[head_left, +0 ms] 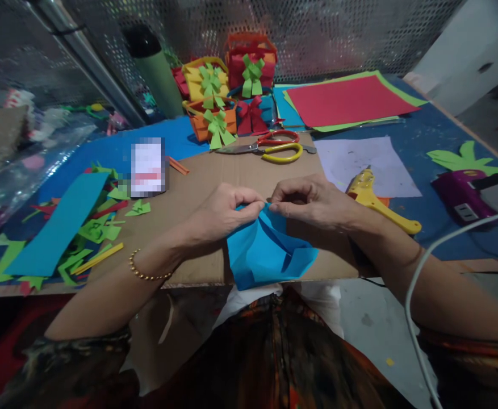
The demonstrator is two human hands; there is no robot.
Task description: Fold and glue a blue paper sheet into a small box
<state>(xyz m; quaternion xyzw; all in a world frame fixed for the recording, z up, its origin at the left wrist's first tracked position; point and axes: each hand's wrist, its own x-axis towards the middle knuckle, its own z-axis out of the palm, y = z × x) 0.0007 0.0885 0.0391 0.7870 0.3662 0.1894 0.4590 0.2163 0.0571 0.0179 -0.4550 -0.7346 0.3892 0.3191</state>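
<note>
A folded piece of blue paper [257, 255] hangs at the front edge of the cardboard, with creases and an open fold on its right side. My left hand [227, 213] pinches its top edge between thumb and fingers. Close beside it, my right hand [310, 201] pinches the same top edge a little to the right. Both sets of fingertips nearly meet. Scissors with red and yellow handles [280, 147] lie beyond my hands, and a yellow glue gun [372, 199] rests to the right of my right hand.
Small paper baskets with bows [208, 85] and a green bottle [157, 79] stand at the back. Red sheets [346, 101] lie back right. Paper scraps [99, 227] and a blue strip [61, 221] are left. A white cable [419, 272] crosses at right.
</note>
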